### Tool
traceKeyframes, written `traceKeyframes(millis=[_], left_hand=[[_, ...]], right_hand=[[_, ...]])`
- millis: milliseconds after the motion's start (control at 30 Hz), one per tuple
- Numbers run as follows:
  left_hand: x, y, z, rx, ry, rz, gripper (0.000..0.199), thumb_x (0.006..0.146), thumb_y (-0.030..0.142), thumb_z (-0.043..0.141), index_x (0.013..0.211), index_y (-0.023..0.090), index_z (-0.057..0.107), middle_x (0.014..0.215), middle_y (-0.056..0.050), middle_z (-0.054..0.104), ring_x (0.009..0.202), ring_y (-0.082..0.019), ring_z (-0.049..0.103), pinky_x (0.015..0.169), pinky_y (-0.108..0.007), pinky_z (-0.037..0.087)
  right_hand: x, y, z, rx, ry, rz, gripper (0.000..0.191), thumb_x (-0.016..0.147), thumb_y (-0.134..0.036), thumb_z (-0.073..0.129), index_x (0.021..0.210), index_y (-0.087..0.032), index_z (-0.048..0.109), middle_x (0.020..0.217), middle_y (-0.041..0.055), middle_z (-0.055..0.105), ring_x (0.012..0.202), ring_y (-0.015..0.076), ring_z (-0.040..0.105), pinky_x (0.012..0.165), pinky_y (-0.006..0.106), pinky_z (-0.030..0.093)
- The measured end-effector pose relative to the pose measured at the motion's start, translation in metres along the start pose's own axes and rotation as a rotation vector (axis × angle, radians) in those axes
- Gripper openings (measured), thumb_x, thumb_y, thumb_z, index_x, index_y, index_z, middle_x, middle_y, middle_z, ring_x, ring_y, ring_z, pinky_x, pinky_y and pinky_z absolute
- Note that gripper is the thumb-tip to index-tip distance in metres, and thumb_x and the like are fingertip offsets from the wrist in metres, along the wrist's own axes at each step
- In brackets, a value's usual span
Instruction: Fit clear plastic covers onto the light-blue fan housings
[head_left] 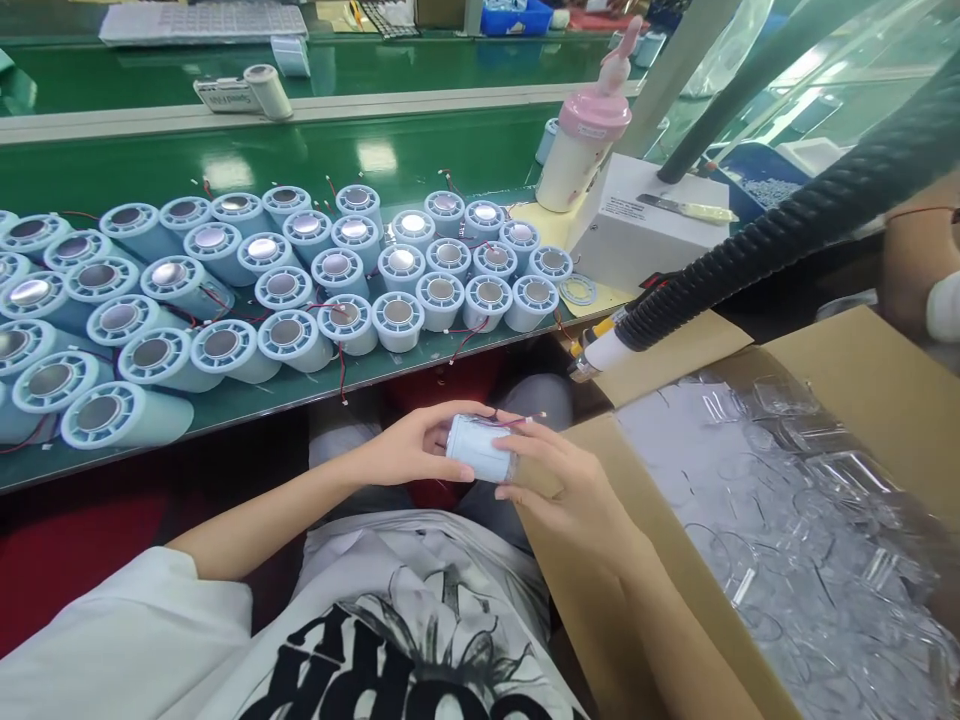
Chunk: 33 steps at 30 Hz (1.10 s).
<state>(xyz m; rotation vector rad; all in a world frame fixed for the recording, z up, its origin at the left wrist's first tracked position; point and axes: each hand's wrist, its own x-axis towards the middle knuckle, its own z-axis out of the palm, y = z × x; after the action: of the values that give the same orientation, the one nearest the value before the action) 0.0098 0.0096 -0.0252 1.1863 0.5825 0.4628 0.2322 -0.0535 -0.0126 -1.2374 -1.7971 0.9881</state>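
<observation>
Over my lap, both hands hold a light blue cylinder [480, 448] with thin red and black wires along its top. My left hand [409, 445] grips its left end, thumb along the near side. The fingers of my right hand [574, 485] close around the right end, where a clear plastic edge seems to show; its full shape I cannot make out. On the green bench [262, 395] just beyond stand many similar light blue cylinders [397, 318], with round metallic centres in their ribbed top ends and thin wires hanging from several.
At right, an open cardboard box [600, 560] holds clear plastic pieces [810, 540]. A black corrugated hose [750, 240] slants above it. Behind stand a pink-topped bottle [581, 140] and a white box-shaped device [645, 225] with a knife on top. Another person's arm [919, 260] shows far right.
</observation>
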Motion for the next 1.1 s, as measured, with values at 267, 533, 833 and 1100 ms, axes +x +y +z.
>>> traceKeyframes(millis=[267,533,833,1100], left_hand=[[-0.011,0.016,0.002,0.256,-0.035,0.091,0.074,0.071,0.025,0.078,0.139,0.027,0.048,0.141,-0.013,0.052,0.117,-0.028,0.058,0.092,-0.037,0.053],[-0.014,0.017,0.0,0.412,-0.053,0.234,0.074,0.072,0.023,0.078,0.139,0.029,0.047,0.142,-0.012,0.051,0.129,-0.029,0.05,0.099,-0.038,0.05],[-0.018,0.02,-0.001,0.534,-0.052,0.31,0.074,0.071,0.024,0.078,0.139,0.028,0.048,0.14,-0.012,0.053,0.129,-0.029,0.05,0.102,-0.038,0.047],[-0.019,0.019,-0.001,0.497,-0.069,0.293,0.072,0.074,0.022,0.076,0.139,0.027,0.047,0.142,-0.013,0.05,0.131,-0.03,0.048,0.102,-0.04,0.048]], right_hand=[[-0.006,0.001,-0.002,0.071,-0.007,0.018,0.041,0.077,-0.035,0.076,0.113,-0.024,0.06,0.112,0.0074,0.069,0.105,0.0262,0.066,0.09,0.041,0.058],[-0.006,-0.008,-0.005,0.256,-0.055,0.136,0.041,0.076,-0.035,0.077,0.112,-0.026,0.059,0.113,0.0059,0.067,0.102,0.0232,0.066,0.087,0.037,0.058],[-0.001,-0.02,-0.005,0.458,-0.068,0.331,0.038,0.076,-0.041,0.074,0.105,-0.023,0.058,0.097,0.0047,0.068,0.085,0.0195,0.067,0.07,0.03,0.057],[0.003,-0.02,0.0,0.648,-0.056,0.489,0.036,0.076,-0.047,0.07,0.097,-0.023,0.055,0.079,-0.0007,0.065,0.063,0.0128,0.063,0.058,0.026,0.057]])
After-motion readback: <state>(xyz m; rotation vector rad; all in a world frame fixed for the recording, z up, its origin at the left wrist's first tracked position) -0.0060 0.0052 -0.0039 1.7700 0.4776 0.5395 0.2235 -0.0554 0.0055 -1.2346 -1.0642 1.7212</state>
